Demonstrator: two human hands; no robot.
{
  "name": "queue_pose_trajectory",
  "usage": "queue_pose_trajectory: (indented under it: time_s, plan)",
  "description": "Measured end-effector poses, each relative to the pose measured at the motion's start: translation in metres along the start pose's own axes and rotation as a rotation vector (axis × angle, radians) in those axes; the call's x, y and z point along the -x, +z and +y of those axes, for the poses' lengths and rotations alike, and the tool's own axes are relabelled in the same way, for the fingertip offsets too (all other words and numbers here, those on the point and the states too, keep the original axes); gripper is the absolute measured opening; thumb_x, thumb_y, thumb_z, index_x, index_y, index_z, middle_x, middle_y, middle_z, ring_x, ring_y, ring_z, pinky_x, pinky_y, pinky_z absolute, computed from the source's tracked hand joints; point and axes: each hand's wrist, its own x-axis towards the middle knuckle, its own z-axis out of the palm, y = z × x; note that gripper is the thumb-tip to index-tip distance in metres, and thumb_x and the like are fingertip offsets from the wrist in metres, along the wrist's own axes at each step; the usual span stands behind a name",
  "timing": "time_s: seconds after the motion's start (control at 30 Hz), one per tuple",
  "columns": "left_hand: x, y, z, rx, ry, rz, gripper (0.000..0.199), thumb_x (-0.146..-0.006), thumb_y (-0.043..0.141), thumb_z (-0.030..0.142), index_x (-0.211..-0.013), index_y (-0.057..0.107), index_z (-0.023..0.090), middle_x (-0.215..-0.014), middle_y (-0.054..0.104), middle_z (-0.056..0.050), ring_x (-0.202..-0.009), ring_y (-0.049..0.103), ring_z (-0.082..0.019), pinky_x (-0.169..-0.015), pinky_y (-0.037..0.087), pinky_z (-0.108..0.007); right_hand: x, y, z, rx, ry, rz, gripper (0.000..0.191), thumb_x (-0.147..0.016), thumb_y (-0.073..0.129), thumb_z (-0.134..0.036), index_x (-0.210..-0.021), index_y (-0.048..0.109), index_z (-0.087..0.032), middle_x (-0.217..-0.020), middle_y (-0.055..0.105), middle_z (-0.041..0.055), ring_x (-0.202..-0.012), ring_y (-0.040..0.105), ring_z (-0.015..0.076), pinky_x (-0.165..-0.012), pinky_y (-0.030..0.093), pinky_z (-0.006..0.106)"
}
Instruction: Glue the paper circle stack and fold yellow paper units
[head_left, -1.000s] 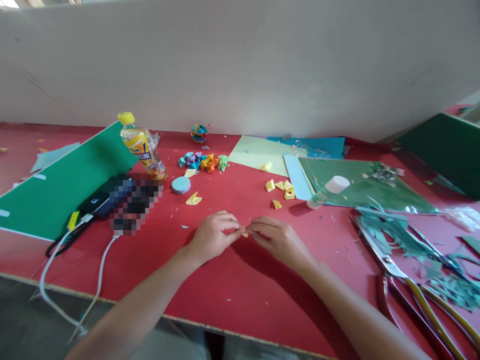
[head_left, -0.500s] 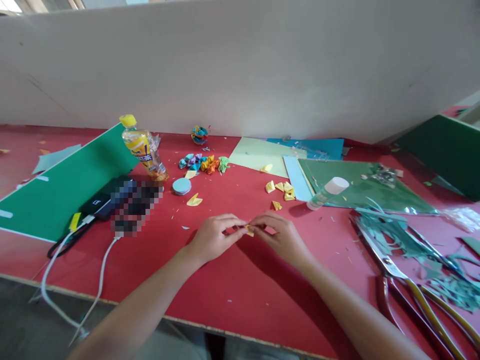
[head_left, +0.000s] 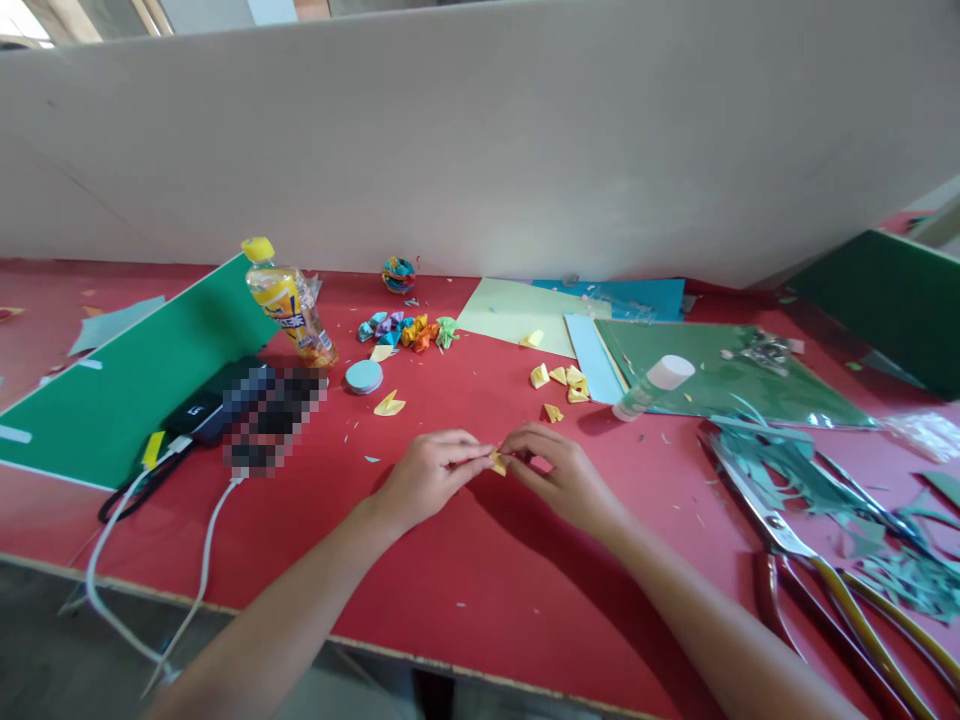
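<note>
Between my two hands, over the middle of the red table, is a small folded yellow paper piece. My left hand pinches it from the left between thumb and fingers. From the other side my right hand pinches it too, so the fingertips nearly meet and cover much of the paper. Several similar yellow folded pieces lie just beyond my right hand. Farther left is an opened yellow paper piece, beside a round stack of light blue paper discs.
A row of coloured folded papers and a small multicoloured paper ball lie farther back. At left stand a drink bottle and a power bank with white cables. Right are a glue stick, large scissors and teal paper scraps.
The view has tilted slightly. Both hands stay in almost the same place, and a bit more of the yellow paper shows between the fingertips.
</note>
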Motion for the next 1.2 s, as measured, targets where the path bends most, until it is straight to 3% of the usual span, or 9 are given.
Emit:
queue_pose_trajectory:
  time_s: [0.13, 0.43, 0.73, 1.0, 1.1, 1.2]
  plan:
    - [0.000, 0.000, -0.001, -0.017, 0.013, -0.057, 0.019, -0.084, 0.052, 0.025, -0.087, 0.068, 0.017, -0.079, 0.064, -0.005, -0.070, 0.059, -0.011, -0.065, 0.046, -0.021, 0.001, 0.000, 0.002, 0.018, -0.027, -0.024, 0.012, -0.086, 0.046, -0.019, -0.081, 0.057, -0.019, -0.082, 0.057, 0.0047, -0.072, 0.054, 0.0137, -0.065, 0.043, 0.026]
    - [0.000, 0.002, -0.001, -0.030, 0.062, 0.016, 0.017, -0.081, 0.056, 0.028, -0.076, 0.067, 0.017, -0.073, 0.065, -0.005, -0.068, 0.058, -0.012, -0.065, 0.046, -0.023, 0.001, 0.001, -0.001, 0.021, -0.029, -0.050, 0.014, -0.087, 0.044, -0.020, -0.083, 0.058, -0.019, -0.084, 0.058, 0.0050, -0.076, 0.056, 0.0139, -0.068, 0.044, 0.026]
    - [0.002, 0.004, -0.001, -0.045, -0.013, -0.002, 0.020, -0.074, 0.063, 0.034, -0.068, 0.062, 0.016, -0.067, 0.061, -0.002, -0.062, 0.055, -0.011, -0.060, 0.043, -0.022, 0.003, 0.004, -0.007, 0.012, -0.031, -0.093, 0.022, -0.086, 0.040, -0.011, -0.081, 0.059, -0.020, -0.083, 0.059, 0.0038, -0.076, 0.057, 0.0134, -0.070, 0.044, 0.025]
    - [0.003, 0.005, 0.000, -0.025, -0.036, -0.029, 0.019, -0.072, 0.065, 0.033, -0.067, 0.058, 0.016, -0.070, 0.059, 0.000, -0.065, 0.054, -0.010, -0.062, 0.041, -0.021, 0.004, 0.011, -0.011, -0.018, 0.031, -0.052, 0.021, -0.082, 0.043, -0.008, -0.076, 0.059, -0.019, -0.080, 0.061, 0.0027, -0.074, 0.058, 0.0128, -0.068, 0.045, 0.024]
    - [0.002, 0.004, 0.002, 0.037, -0.124, -0.013, 0.021, -0.070, 0.067, 0.034, -0.068, 0.058, 0.016, -0.068, 0.060, 0.000, -0.062, 0.054, -0.010, -0.060, 0.041, -0.021, 0.003, 0.008, -0.013, -0.025, 0.034, -0.026, 0.017, -0.085, 0.045, -0.018, -0.077, 0.060, -0.020, -0.080, 0.061, 0.0041, -0.075, 0.059, 0.0144, -0.071, 0.046, 0.026]
    - [0.000, 0.003, 0.003, 0.187, -0.296, 0.071, 0.023, -0.068, 0.068, 0.035, -0.069, 0.056, 0.016, -0.066, 0.061, 0.000, -0.060, 0.056, -0.010, -0.057, 0.042, -0.021, 0.002, 0.004, -0.014, -0.034, 0.009, -0.020, 0.016, -0.079, 0.058, -0.032, -0.091, 0.061, -0.021, -0.095, 0.061, 0.0072, -0.090, 0.058, 0.0185, -0.080, 0.046, 0.031]
